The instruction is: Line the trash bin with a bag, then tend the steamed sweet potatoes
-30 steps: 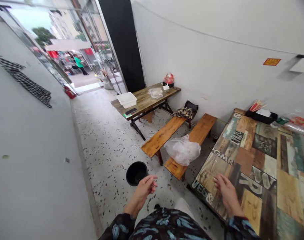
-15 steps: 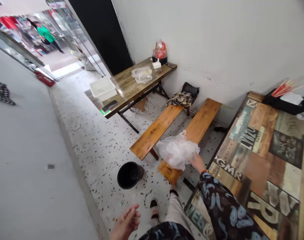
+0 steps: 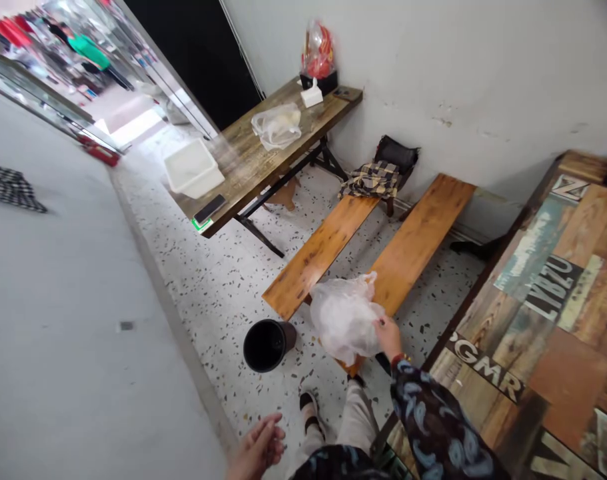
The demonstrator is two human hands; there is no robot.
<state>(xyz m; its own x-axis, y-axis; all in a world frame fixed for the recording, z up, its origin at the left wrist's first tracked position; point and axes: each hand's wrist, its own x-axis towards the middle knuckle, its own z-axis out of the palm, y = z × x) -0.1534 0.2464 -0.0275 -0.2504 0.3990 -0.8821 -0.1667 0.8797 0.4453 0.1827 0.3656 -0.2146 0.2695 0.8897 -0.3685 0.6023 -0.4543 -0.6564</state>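
A crumpled, whitish see-through plastic bag (image 3: 346,317) hangs from the fingers of my right hand (image 3: 387,337), which pinch its right side. The bag is in front of the near end of a wooden bench (image 3: 418,237) and hides part of it. Low in the view, my left hand (image 3: 258,445) is held over the floor with its fingers loosely curved and nothing in it. A black bin (image 3: 268,345) stands on the floor between my left hand and the benches, its mouth facing up and its inside dark.
A second bench (image 3: 323,257) bears a checkered cloth (image 3: 370,180). The far table (image 3: 243,163) holds a white tub (image 3: 192,167), a phone (image 3: 210,209), another plastic bag (image 3: 278,127) and a tissue box (image 3: 312,95). A patterned table (image 3: 573,347) is at right. Outside the doorway stands a person in green (image 3: 90,52).
My view has shifted forward and turned slightly left. My right hand still grips the bag, which now hangs a little lower and nearer the bin. The left hand stays loosely curved.
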